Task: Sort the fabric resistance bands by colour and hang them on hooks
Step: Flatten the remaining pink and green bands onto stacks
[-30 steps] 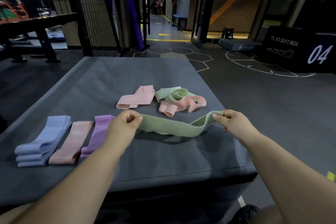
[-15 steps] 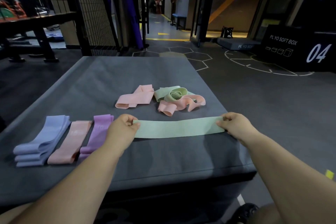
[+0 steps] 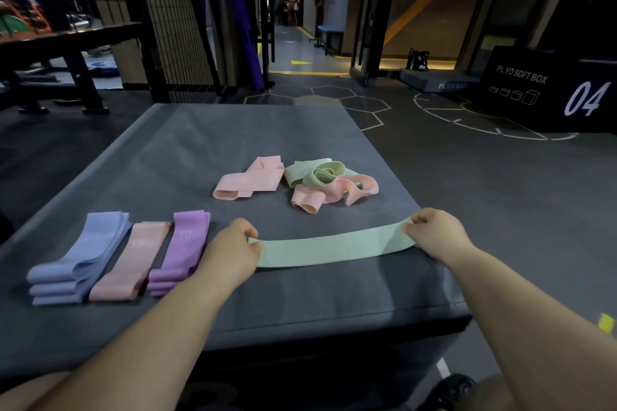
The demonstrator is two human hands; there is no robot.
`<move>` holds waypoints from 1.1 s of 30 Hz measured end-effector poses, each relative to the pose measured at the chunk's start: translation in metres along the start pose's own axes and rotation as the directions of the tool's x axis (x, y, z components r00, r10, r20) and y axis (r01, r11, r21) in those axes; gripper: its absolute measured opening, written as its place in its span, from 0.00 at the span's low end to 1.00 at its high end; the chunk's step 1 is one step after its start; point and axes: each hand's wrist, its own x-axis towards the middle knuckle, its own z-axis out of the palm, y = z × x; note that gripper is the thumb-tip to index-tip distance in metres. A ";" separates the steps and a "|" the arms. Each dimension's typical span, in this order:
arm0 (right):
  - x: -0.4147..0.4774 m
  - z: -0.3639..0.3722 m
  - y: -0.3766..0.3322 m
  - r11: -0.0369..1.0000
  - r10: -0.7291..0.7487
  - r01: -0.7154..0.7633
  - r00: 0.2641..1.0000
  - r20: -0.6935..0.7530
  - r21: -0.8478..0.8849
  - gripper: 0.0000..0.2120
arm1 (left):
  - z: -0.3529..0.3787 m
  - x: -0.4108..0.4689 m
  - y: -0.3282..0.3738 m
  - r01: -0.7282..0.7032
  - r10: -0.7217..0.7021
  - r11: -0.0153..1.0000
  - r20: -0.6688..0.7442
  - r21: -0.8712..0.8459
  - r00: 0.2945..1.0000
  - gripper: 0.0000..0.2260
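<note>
Left hand: forearm reaches in from 7 o'clock, fingers curled, pinching the left end of the mint-green band.
Right hand: forearm from 5 o'clock, fingers curled, pinching the right end.
Band: flat between both hands on the grey padded box, near its front edge.
Unsorted pile: at 12 o'clock of the band.

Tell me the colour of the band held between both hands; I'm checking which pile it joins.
The band is pale green, best seen in the head view.
</note>
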 end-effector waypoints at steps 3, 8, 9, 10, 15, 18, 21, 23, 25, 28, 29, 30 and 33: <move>-0.005 0.000 -0.002 0.996 -0.025 0.024 1.000 -0.011 -0.082 0.05 | -0.001 -0.006 0.003 -0.054 0.053 0.989 0.008 0.139 0.999 0.04; -0.011 -0.001 -0.005 0.951 -0.055 0.040 0.998 -0.039 -0.308 0.11 | -0.003 -0.014 0.007 -0.096 0.093 0.956 0.022 0.279 0.995 0.06; -0.012 0.000 -0.005 0.940 -0.058 0.039 0.997 -0.046 -0.339 0.12 | -0.003 -0.016 0.007 -0.099 0.097 0.945 0.021 0.313 0.995 0.07; -0.011 0.000 -0.005 0.932 -0.072 0.047 0.996 -0.056 -0.360 0.13 | -0.002 -0.017 0.008 -0.103 0.103 0.929 0.020 0.356 0.994 0.08; -0.012 0.013 -0.014 0.915 -0.243 0.211 0.969 -0.051 -0.344 0.17 | 0.003 -0.021 0.008 -0.281 0.326 0.840 -0.017 0.464 0.945 0.13; -0.024 0.032 -0.030 0.866 -0.408 0.413 0.910 0.081 -0.283 0.18 | 0.010 -0.026 0.011 -0.385 0.386 0.803 0.095 0.455 0.918 0.19; -0.039 0.051 -0.048 0.725 -0.603 0.639 0.769 0.213 -0.256 0.19 | 0.020 -0.028 0.011 -0.394 0.335 0.791 0.208 0.468 0.919 0.24; -0.048 0.063 -0.056 0.650 -0.666 0.724 0.690 0.284 -0.232 0.24 | 0.024 -0.027 0.009 -0.387 0.308 0.793 0.240 0.470 0.921 0.26; -0.056 0.072 -0.061 0.614 -0.659 0.749 0.660 0.360 -0.249 0.35 | 0.025 -0.025 0.007 -0.381 0.285 0.800 0.265 0.463 0.921 0.27; -0.060 0.076 -0.062 0.590 -0.614 0.749 0.659 0.435 -0.302 0.45 | 0.026 -0.023 0.005 -0.379 0.267 0.799 0.290 0.466 0.919 0.27; -0.060 0.074 -0.062 0.590 -0.604 0.746 0.662 0.444 -0.311 0.47 | 0.027 -0.023 0.005 -0.380 0.265 0.795 0.293 0.473 0.919 0.27; -0.058 0.072 -0.060 0.588 -0.595 0.743 0.665 0.451 -0.319 0.48 | 0.027 -0.023 0.005 -0.380 0.261 0.792 0.297 0.478 0.919 0.27; -0.052 0.068 -0.051 0.600 -0.576 0.727 0.683 0.449 -0.334 0.50 | 0.026 -0.023 0.006 -0.379 0.245 0.787 0.316 0.488 0.916 0.28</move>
